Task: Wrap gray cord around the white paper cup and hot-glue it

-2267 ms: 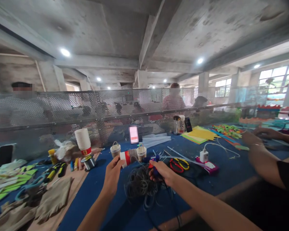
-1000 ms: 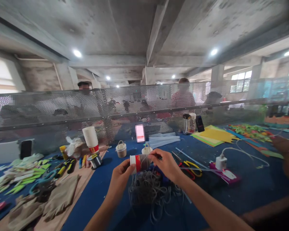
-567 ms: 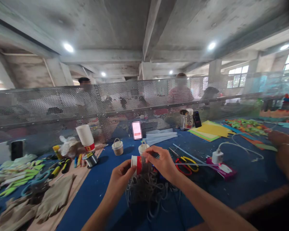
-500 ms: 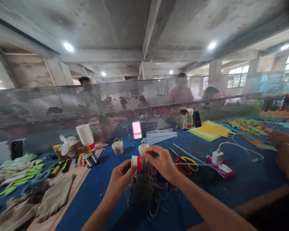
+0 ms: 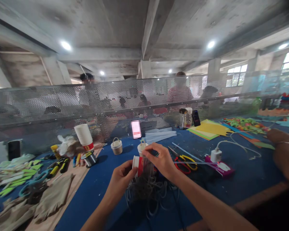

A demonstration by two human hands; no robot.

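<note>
A white paper cup with a red band [image 5: 136, 162] lies tilted in my left hand [image 5: 124, 175], fingers and thumb closed around its white end. My right hand [image 5: 161, 160] is at the cup's other end, thumb and fingertips pinched together. A blurred greyish area hangs below those fingertips, and what they pinch is too smeared to name. Under both hands lies a loose tangle of thin grey cord [image 5: 154, 191] on the blue table. Just behind the right hand stands a small cup-shaped basket with a handle [image 5: 141, 148], partly hidden. A similar small basket [image 5: 117, 147] stands to its left.
Red-handled and yellow-handled tools [image 5: 185, 163] lie right of my hands, near a white charger [image 5: 216, 155]. Stacked paper cups [image 5: 83, 136] rest on a wire spool [image 5: 89, 158] at left, near grey gloves [image 5: 54, 197]. Another person's arm [image 5: 284, 157] reaches in at right.
The cup has turned slightly between my hands, showing less of its red band. Both hands stay nearly where they were, and the view has shifted a little.
</note>
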